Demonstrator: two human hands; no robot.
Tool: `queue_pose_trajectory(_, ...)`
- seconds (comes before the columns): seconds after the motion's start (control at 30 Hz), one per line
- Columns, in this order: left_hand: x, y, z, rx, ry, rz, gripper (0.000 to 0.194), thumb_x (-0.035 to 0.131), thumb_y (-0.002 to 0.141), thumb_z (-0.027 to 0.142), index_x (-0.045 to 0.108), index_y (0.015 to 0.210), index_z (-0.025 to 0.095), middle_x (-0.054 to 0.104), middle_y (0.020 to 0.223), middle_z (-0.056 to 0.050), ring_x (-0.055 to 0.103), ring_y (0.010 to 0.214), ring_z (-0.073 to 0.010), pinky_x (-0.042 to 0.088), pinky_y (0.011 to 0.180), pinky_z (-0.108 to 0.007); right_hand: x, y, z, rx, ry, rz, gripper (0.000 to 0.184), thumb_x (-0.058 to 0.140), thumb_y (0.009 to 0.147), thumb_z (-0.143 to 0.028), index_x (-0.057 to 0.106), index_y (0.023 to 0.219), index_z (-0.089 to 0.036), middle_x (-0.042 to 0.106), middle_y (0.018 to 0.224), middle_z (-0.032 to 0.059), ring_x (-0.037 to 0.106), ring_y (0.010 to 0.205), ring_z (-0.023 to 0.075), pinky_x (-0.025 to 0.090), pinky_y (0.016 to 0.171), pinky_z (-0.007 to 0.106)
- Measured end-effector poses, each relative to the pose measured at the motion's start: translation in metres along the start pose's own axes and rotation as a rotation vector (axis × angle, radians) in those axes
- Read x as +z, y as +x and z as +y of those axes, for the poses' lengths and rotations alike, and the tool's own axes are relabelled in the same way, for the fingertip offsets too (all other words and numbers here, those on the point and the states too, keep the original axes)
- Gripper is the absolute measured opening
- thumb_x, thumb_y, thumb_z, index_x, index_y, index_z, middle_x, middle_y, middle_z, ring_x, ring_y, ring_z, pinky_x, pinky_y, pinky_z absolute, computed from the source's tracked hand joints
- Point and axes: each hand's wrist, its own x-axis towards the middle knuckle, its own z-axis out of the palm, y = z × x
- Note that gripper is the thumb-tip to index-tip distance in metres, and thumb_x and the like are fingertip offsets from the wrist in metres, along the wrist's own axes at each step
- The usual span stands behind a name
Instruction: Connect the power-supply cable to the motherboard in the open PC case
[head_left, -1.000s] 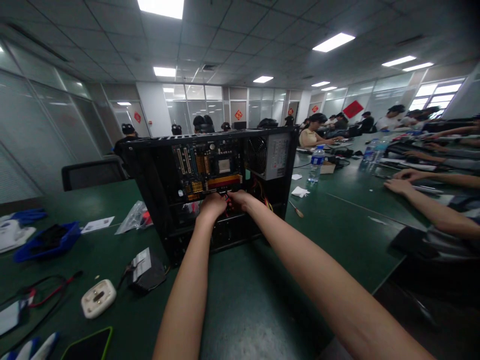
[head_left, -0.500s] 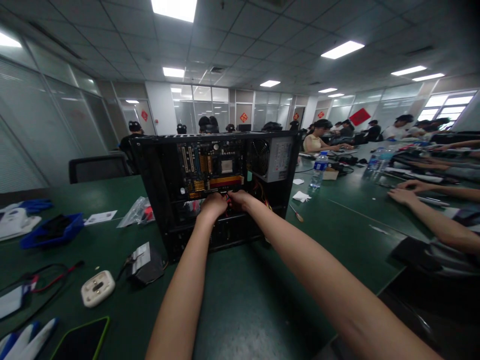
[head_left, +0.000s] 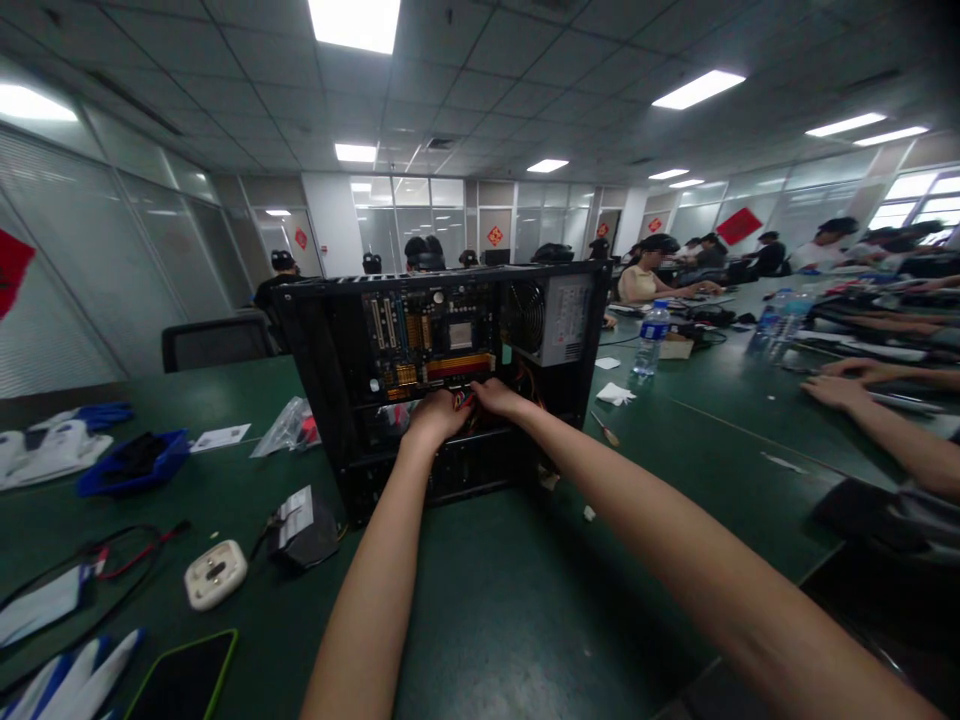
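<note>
An open black computer case (head_left: 315, 400) stands upright on the green table. Inside it are a motherboard (head_left: 409, 335) with gold and red slots and a silver power supply (head_left: 562, 318) at upper right. My left hand (head_left: 437, 418) reaches into the lower part of the case, its fingers closed on a bundle of thin coloured wires (head_left: 463, 400). Beside it, my right hand (head_left: 496, 398) is closed too, fingertips pinching at the same wires below the motherboard. The exact ends of the wires are hidden by my fingers.
To the left lie a blue tray (head_left: 135, 478), a clear plastic bag (head_left: 289, 428), a dark boxy part (head_left: 304, 530), a cream plastic piece (head_left: 215, 574) and a green-edged phone (head_left: 184, 678). On the right are a water bottle (head_left: 651, 340), a brush (head_left: 606, 430) and another person's hands (head_left: 847, 385).
My hands have drawn slightly apart, and more of the coloured wires shows between them. The view has turned slightly left, so everything sits further right.
</note>
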Motion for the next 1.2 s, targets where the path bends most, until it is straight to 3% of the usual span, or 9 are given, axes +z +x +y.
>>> queue_pose_trajectory(0.07,0.0,0.0,0.0,-0.007,-0.008,0.002,0.036,0.056,0.087,0.045,0.073,0.099,0.017,0.075,0.106,-0.017,0.071,0.095,-0.0296,0.049,0.071,-0.032,-0.005,-0.001,0.003,-0.05,-0.138,0.014,0.039,0.041,0.104,-0.025,0.073,0.094,-0.004,0.074,0.099,0.0224,0.071,0.093,0.0259,0.048,0.079,0.027)
queue_pose_trajectory(0.17,0.001,0.001,0.001,-0.009,-0.024,-0.006,0.034,0.056,0.087,0.044,0.073,0.096,0.017,0.075,0.105,-0.017,0.071,0.094,-0.0293,0.048,0.071,-0.032,-0.008,-0.004,0.005,-0.153,-0.271,-0.002,0.032,0.043,0.102,-0.019,0.073,0.105,-0.008,0.071,0.117,0.0205,0.068,0.109,0.0251,0.046,0.086,0.024)
queue_pose_trajectory(0.3,0.002,0.002,0.002,-0.017,-0.038,-0.006,0.032,0.056,0.087,0.044,0.072,0.096,0.017,0.075,0.103,-0.016,0.071,0.094,-0.0295,0.048,0.072,-0.032,-0.007,-0.008,0.003,-0.213,-0.421,-0.015,0.029,0.048,0.096,-0.012,0.072,0.112,-0.009,0.069,0.121,0.0225,0.066,0.114,0.0282,0.046,0.089,0.027)
queue_pose_trajectory(0.63,0.003,0.001,0.003,0.0,-0.028,0.005,0.033,0.053,0.088,0.045,0.07,0.093,0.017,0.074,0.105,-0.018,0.07,0.097,-0.0313,0.049,0.074,-0.034,-0.009,-0.011,-0.001,-0.196,-0.569,0.03,0.03,0.05,0.092,-0.016,0.073,0.111,-0.01,0.072,0.114,0.0234,0.07,0.105,0.0317,0.049,0.078,0.031)
queue_pose_trajectory(0.87,0.001,-0.011,0.009,-0.017,0.038,0.222,0.042,0.058,0.087,0.045,0.056,0.118,0.016,0.072,0.113,-0.017,0.068,0.102,-0.0332,0.049,0.076,-0.036,-0.011,-0.019,-0.001,-0.242,-0.537,0.143,0.035,0.042,0.099,-0.024,0.074,0.106,-0.013,0.074,0.107,0.0182,0.071,0.098,0.0265,0.045,0.072,0.028)
queue_pose_trajectory(1.07,-0.002,-0.011,0.011,0.137,0.106,0.143,0.021,0.051,0.093,0.034,0.064,0.095,0.018,0.073,0.096,-0.014,0.07,0.09,-0.0284,0.044,0.069,-0.032,-0.011,-0.021,0.0,-0.354,-0.479,0.263,0.035,0.046,0.1,-0.034,0.074,0.092,-0.015,0.076,0.094,0.0141,0.07,0.085,0.0221,0.038,0.064,0.027)
queue_pose_trajectory(1.2,-0.003,-0.008,0.009,0.257,0.089,0.17,0.014,0.053,0.089,0.024,0.065,0.085,0.018,0.073,0.086,-0.01,0.067,0.081,-0.0235,0.041,0.067,-0.03,-0.012,-0.02,0.002,-0.437,-0.393,0.203,0.033,0.049,0.099,-0.031,0.073,0.082,-0.016,0.076,0.086,0.0101,0.068,0.077,0.0183,0.034,0.061,0.026)
